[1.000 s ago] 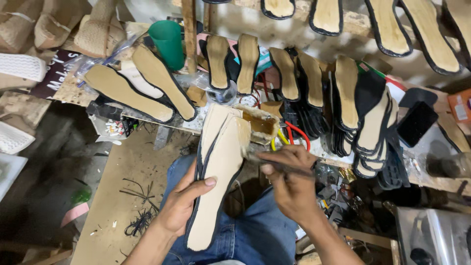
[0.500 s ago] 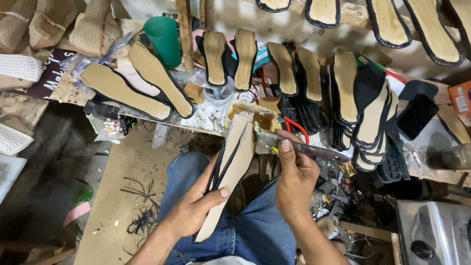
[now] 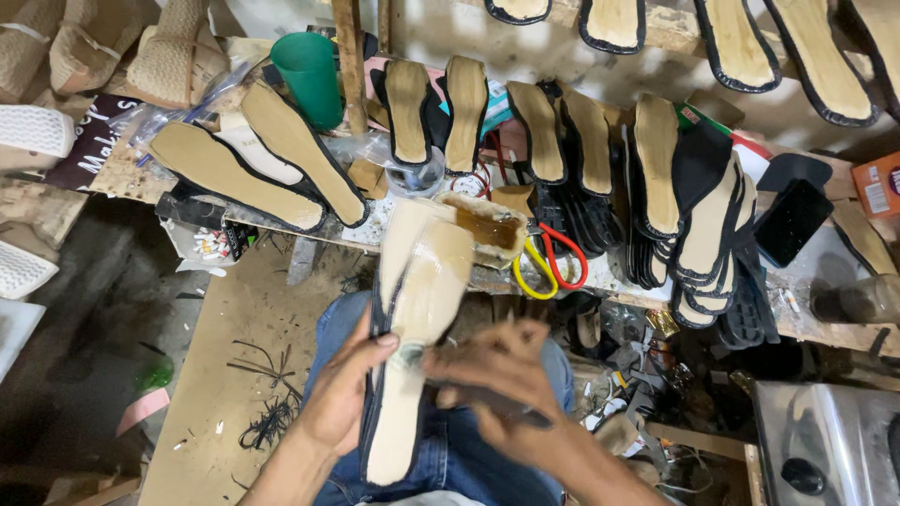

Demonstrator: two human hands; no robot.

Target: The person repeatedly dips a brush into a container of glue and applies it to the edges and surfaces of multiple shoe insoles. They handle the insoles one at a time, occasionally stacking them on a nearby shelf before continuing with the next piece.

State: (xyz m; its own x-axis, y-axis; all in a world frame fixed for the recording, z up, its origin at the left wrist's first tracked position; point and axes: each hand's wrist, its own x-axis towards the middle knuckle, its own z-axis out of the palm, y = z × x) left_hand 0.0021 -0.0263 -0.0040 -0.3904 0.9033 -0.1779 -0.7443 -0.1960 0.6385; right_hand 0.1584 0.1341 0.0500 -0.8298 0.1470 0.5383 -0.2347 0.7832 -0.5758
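Since the earlier frame the right hand (image 3: 511, 379) has dropped from up by the glue pot (image 3: 487, 228) to low over the lap, now motion-blurred, and the sole (image 3: 412, 328) has tipped flatter toward the camera. Left hand (image 3: 342, 394) is closed round the sole's lower left edge, thumb on top face; holding it w/ toe pointing up toward the table (image 3: 600, 276). Right hand is curled round a dark thin tool (image 3: 487, 398), prob. a brush or spatula handle; tip blurred, can't tell exactly. It sits just beside the sole's waist, touching or nearly so.

Sole: tan face, black rim, shiny wet-looking patch on upper half. Rests over blue jeans (image 3: 441, 450), above the knees.

Outward: glue pot at table edge right behind the sole's toe, amber stuff inside. Yellow/red-handled scissors (image 3: 553, 267) beside it to the right. Rows of finished tan soles (image 3: 656, 159) w/ black rims lean along the table back; more on a shelf above. Green cup (image 3: 309, 75) upper left. Floor has cardboard and black scraps.

Risk, my read: wet face could touch jeans or thumb and smear, since grip is one-sided and the sole is long. Toe close to the pot, a swing could knock it off the edge. Fast right hand may drip off the tool.
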